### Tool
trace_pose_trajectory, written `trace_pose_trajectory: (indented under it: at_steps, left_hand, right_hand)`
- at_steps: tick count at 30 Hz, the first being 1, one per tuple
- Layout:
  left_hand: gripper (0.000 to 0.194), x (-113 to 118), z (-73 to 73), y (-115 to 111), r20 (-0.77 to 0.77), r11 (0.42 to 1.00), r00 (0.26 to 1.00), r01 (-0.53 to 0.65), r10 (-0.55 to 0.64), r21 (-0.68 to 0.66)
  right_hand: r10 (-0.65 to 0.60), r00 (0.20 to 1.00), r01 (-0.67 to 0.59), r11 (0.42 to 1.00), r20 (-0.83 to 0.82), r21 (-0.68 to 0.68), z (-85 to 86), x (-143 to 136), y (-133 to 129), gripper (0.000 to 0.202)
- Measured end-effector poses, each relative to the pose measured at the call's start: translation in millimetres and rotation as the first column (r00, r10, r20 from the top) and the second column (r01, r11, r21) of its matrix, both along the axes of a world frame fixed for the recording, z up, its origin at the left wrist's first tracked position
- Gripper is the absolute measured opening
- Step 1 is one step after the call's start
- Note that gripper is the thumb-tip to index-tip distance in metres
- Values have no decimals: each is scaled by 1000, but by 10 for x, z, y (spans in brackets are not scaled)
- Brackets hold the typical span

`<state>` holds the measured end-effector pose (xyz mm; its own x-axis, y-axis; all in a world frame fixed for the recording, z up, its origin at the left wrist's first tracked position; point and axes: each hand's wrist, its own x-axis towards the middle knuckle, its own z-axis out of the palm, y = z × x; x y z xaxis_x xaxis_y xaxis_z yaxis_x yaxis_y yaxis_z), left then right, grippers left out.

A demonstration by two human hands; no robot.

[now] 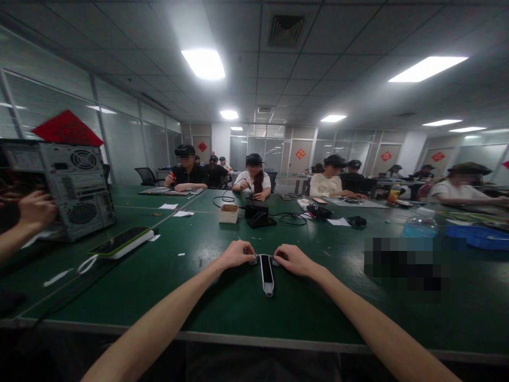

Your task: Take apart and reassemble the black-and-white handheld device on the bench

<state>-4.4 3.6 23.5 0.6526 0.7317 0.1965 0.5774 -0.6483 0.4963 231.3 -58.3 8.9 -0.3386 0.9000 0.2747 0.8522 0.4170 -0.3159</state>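
Observation:
On the green table in front of me lies a slim, long device [267, 276] with a black top face and a white rim, its narrow end pointing toward me. My left hand [237, 253] is just left of its far end, thumb and fingers pinched on a small greyish piece [253, 259]. On the other side, my right hand [295, 260] pinches a similar small piece [275, 261]. Both pieces are partly covered by my fingers, and I cannot tell whether they are joined to the device.
Beyond my hands are a small cardboard box [228, 214], a black box-like item [256, 212] and cables. An open computer case [81, 191], with another person's hand [37, 212] at it, stands left near a flat screen device [121, 243]. A blue tray [477, 237] lies right. Several people sit opposite.

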Motion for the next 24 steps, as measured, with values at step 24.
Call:
trace_pose_trajectory:
  at_steps: [24]
  left_hand:
    - [25, 35, 4, -20, -74, 998, 996, -51, 54, 42]
  right_hand:
    - [-16, 1000, 16, 1000, 16, 8, -9, -5, 14, 23]
